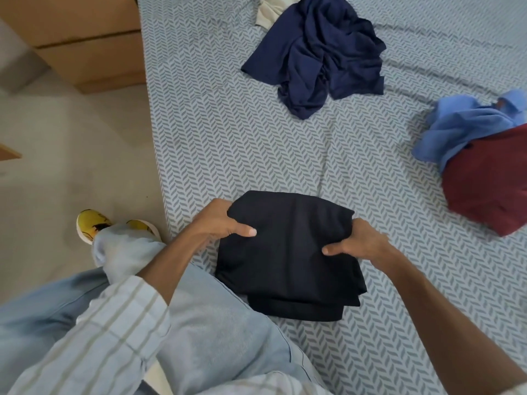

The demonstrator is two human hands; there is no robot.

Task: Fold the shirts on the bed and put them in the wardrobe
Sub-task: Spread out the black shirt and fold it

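In the head view, a folded black shirt (288, 255) is seen at the near edge of the bed (216, 132), just below the frame's centre. It is gripped at its 9 o'clock edge by the left hand (219, 220), thumb on top and fingers curled under the cloth. Its 3 o'clock edge is pinched the same way by the right hand (359, 242). A crumpled navy shirt (319, 52) is seen at 12 o'clock, with a cream garment (271, 10) touching its far side. At 3 o'clock, a light blue shirt (462, 124) is overlapped by a maroon shirt (490, 181). At 9 o'clock, a yellow shoe (91, 223) is seen on the floor (71, 143).
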